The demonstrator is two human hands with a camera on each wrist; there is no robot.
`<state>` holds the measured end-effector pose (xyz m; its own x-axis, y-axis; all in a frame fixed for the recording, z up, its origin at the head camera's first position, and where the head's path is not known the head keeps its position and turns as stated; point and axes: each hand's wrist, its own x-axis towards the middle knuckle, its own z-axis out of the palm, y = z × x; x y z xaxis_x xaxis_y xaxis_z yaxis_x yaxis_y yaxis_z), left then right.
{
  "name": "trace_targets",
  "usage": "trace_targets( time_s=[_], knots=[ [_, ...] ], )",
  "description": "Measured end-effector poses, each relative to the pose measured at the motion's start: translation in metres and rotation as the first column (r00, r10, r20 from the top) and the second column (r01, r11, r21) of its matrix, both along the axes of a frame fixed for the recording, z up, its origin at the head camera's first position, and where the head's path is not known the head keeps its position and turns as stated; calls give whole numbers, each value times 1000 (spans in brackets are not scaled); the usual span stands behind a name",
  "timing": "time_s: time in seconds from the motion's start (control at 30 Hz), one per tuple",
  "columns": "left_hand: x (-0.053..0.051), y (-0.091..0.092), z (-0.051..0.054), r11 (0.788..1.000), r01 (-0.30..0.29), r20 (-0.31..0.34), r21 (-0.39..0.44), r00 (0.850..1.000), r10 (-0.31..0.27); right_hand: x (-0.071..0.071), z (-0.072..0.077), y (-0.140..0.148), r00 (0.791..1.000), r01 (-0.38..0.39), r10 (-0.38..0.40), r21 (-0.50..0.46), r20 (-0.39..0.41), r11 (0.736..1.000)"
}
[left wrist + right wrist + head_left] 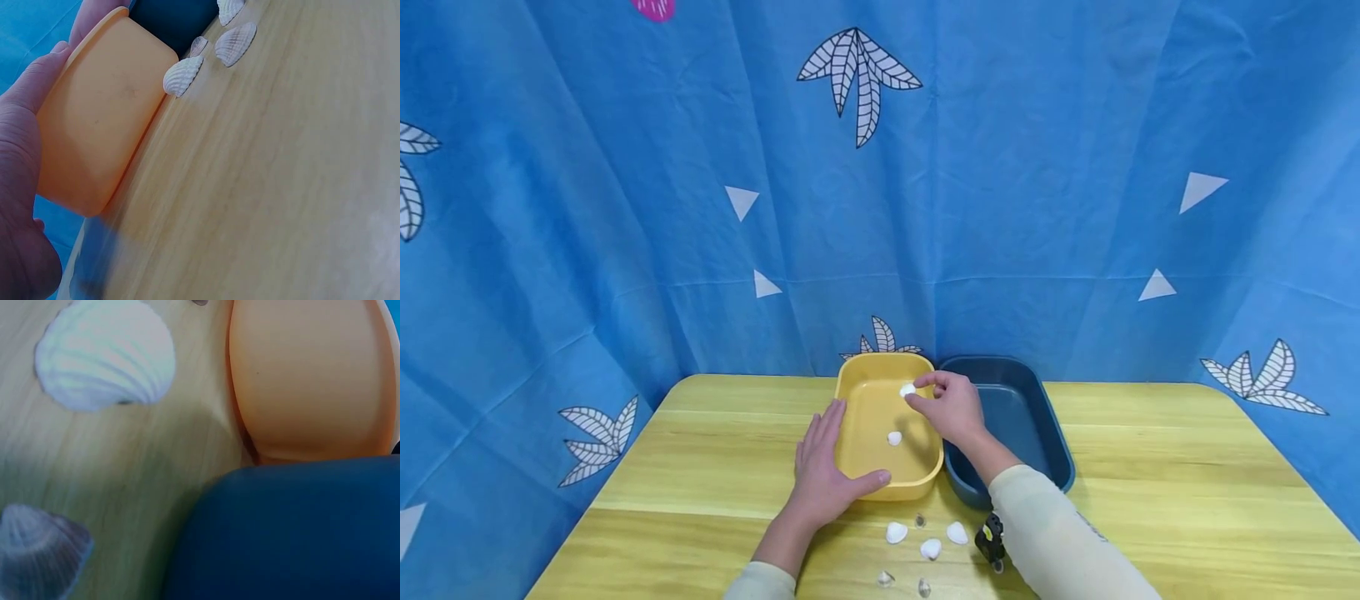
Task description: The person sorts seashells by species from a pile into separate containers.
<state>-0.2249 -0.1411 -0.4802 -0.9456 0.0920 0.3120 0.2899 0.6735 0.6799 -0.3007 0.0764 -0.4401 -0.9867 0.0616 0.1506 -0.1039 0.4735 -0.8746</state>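
Note:
My right hand [957, 408] is over the yellow plastic box [891, 490], pinching a white seashell [907, 389] between thumb and forefinger. Inside that box a second white shell [894, 437] lies on the floor. At the box's left side rests my left hand [822, 479], fingers stretched along the wall and thumb laid on the front rim. The left wrist view shows the thumb [37, 78] against the rim from outside. The right hand is outside the right wrist view, where a large white shell [106, 356] lies on the table.
A dark blue box [1060, 446] stands against the yellow one's right side, under my right forearm. In front lie several more shells, white ones [931, 548] and small greyish ones [924, 587]. A small black device [990, 537] is at the right wrist. Blue curtain hangs behind the wooden table [1165, 492].

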Motion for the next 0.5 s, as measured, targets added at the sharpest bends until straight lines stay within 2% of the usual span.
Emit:
trace_targets(
  time_s=[0.5],
  knots=[
    [0,0,0,1000,5,9,5,1000,-5,-3,-5,0,999,12,-12,9,39,1000]
  ],
)
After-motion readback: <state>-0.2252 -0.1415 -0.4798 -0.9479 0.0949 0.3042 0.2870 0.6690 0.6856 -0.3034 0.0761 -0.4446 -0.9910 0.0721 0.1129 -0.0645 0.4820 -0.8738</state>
